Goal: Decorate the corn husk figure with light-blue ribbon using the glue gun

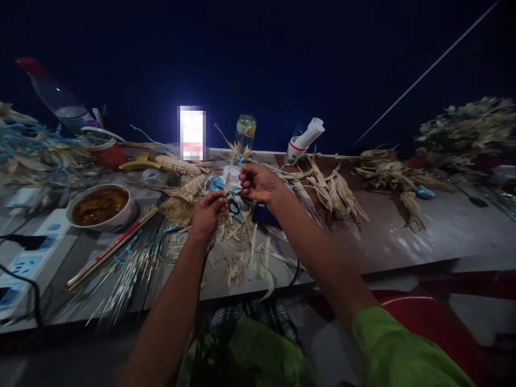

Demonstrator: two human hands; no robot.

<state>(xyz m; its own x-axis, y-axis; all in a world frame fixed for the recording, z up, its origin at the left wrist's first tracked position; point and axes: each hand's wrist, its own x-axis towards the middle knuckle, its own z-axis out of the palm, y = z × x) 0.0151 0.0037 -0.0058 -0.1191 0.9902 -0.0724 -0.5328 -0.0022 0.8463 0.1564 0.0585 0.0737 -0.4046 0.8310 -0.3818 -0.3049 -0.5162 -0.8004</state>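
My left hand [209, 210] is closed in a pinch over the table's middle. At its fingertips is a small pale strip of corn husk [228, 184]. Just right of it, my right hand [260, 184] is closed with curled fingers, and anything in its pinch is too small to make out. Blue ties and a white object lie behind the hands, partly hidden by them. Below the fingers are black scissor handles [234, 206], mostly covered. Husk scraps [236, 266] litter the tabletop in front.
On the left are a bowl of brown liquid [100, 207], a power strip [30, 263], thin metal wires [129, 279] and corn cobs [179, 165]. At the back stand a glass jar [245, 131] and a paper cup [295, 151]. Dried husks [336, 191] lie right; a red chair [431, 322] is below.
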